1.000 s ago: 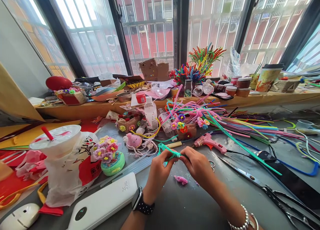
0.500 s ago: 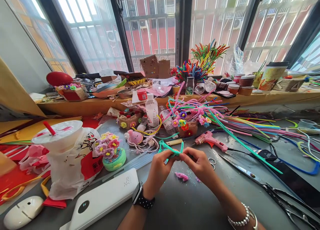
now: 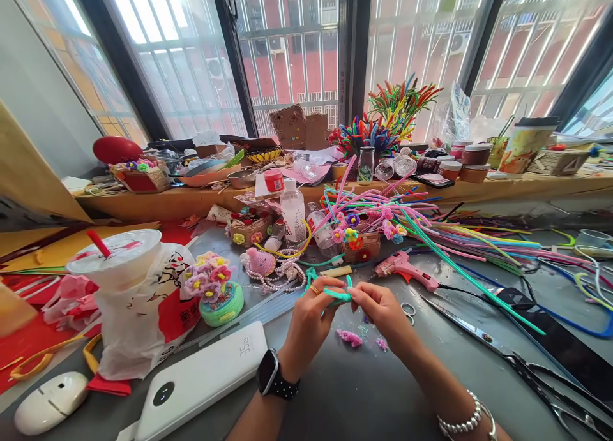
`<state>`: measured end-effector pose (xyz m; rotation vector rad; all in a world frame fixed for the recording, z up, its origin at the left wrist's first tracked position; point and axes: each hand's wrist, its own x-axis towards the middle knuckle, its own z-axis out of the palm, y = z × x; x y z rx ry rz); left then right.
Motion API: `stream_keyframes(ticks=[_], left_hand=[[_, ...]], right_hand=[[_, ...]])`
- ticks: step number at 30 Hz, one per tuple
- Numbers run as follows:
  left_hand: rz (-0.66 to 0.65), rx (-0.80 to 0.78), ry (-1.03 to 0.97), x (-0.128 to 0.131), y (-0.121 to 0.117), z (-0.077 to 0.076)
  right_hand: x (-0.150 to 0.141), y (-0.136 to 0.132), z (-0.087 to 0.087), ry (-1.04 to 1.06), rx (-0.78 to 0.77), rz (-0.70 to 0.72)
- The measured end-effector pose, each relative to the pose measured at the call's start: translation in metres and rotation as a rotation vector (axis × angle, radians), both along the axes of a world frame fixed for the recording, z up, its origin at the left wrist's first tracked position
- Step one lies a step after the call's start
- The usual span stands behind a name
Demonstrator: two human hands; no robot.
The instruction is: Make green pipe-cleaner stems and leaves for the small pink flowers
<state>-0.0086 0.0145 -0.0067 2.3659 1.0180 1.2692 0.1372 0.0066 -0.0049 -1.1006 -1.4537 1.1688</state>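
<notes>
A bent teal pipe cleaner (image 3: 339,295) is held between both hands above the grey table. My left hand (image 3: 309,313) is closed around its looped part, and a bit of teal shows past the fingers on the far side. With thumb and forefinger, my right hand (image 3: 376,304) pinches its right end. Below the hands lie a pink fuzzy scrap (image 3: 349,337) and scattered fluff. Just right of my right hand are the ring handles of small scissors (image 3: 408,311).
A pink glue gun (image 3: 407,270) and large black-handled scissors (image 3: 483,336) lie to the right. Loose pipe cleaners (image 3: 479,233) spread behind. A white power bank (image 3: 205,383), a bagged drink cup (image 3: 129,300) and a flower pot ornament (image 3: 220,304) stand left.
My left hand has turned, so the teal loop now points toward the left and lies flatter. The right hand still pinches near its end. The view has shifted slightly.
</notes>
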Motion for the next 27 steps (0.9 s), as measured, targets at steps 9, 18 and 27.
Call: stream_keyframes(ticks=[9, 18, 27], left_hand=[[-0.081, -0.032, 0.088, -0.001, -0.002, 0.0], [0.072, -0.393, -0.046, 0.003, 0.001, 0.002], [-0.2, -0.816, -0.13, 0.005, 0.001, 0.006]], right_hand=[[0.005, 0.002, -0.001, 0.303, -0.419, 0.194], [0.011, 0.008, 0.002, -0.2, 0.024, 0.103], [0.029, 0.006, 0.014, -0.552, 0.254, 0.139]])
